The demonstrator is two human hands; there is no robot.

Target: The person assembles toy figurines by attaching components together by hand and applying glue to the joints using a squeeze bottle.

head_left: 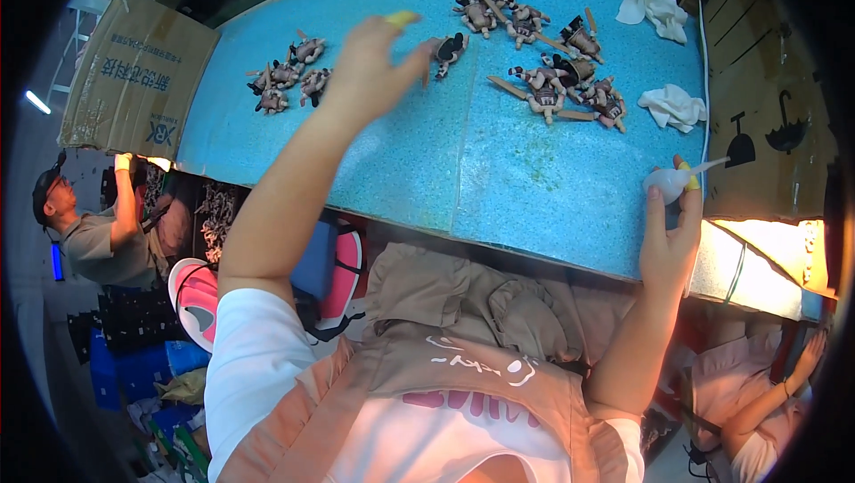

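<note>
The left hand stretches out over the middle of the blue counter, fingers loosely spread and holding nothing, almost touching a small dark toy figure lying flat toward the far edge. It looks light, hard plastic with thin jutting limbs, so pinching the torso seems safest. The right hand, at the near right edge, grips a small white squeeze bottle, its thin nozzle pointing right. More figures lie scattered toward the far right corner.
</note>
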